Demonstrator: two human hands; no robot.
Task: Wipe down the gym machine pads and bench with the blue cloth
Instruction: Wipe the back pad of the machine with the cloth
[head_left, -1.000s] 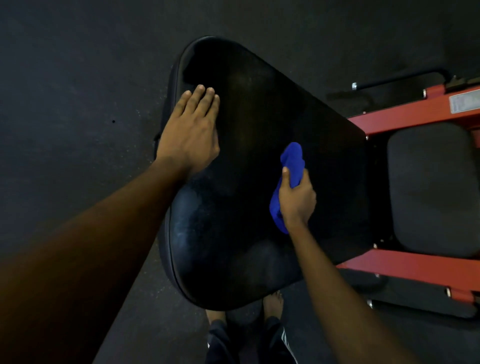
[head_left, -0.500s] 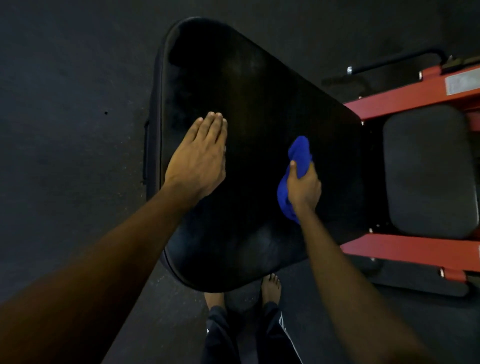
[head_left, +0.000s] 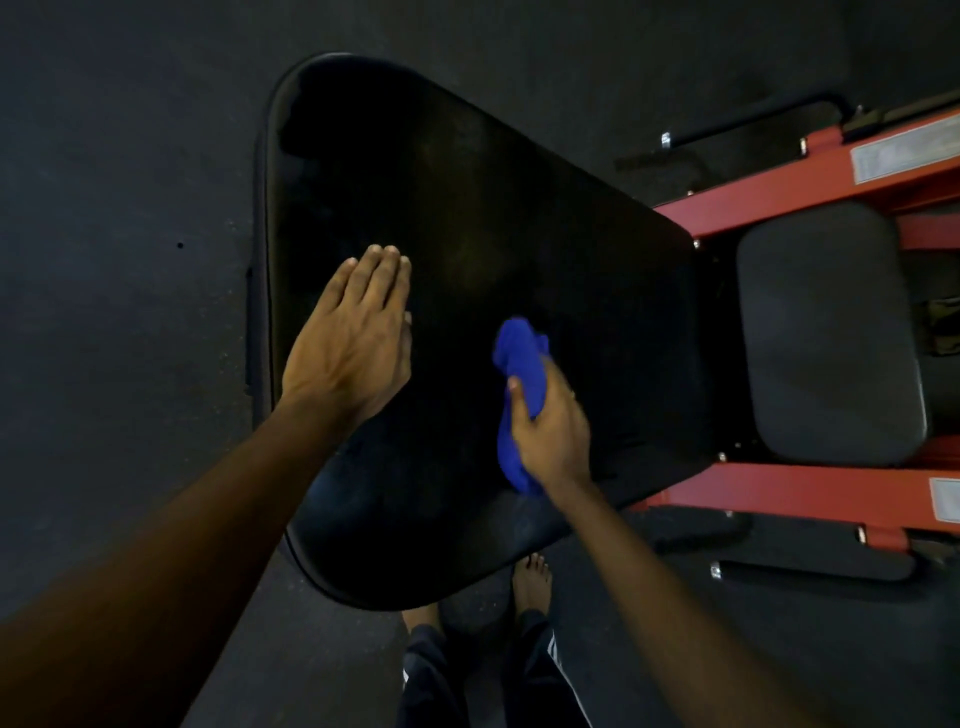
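A large black padded bench (head_left: 493, 208) fills the middle of the view, wider at the near end. My left hand (head_left: 353, 343) lies flat on its left part, fingers straight and together. My right hand (head_left: 550, 431) grips a bunched blue cloth (head_left: 519, 358) and holds it against the pad right of centre. Part of the cloth sticks out beyond my thumb and part hangs below my wrist. A smaller dark grey seat pad (head_left: 826, 332) sits to the right.
A red steel machine frame (head_left: 810, 499) runs along both sides of the seat pad at the right, with a black floor bar (head_left: 753, 122) behind it. Dark rubber floor (head_left: 119, 260) surrounds the bench. My bare feet (head_left: 530, 577) stand just below the bench's near edge.
My left hand has slid from the bench's far left corner toward me along the pad. My right hand with the cloth has shifted slightly left and nearer across the pad.
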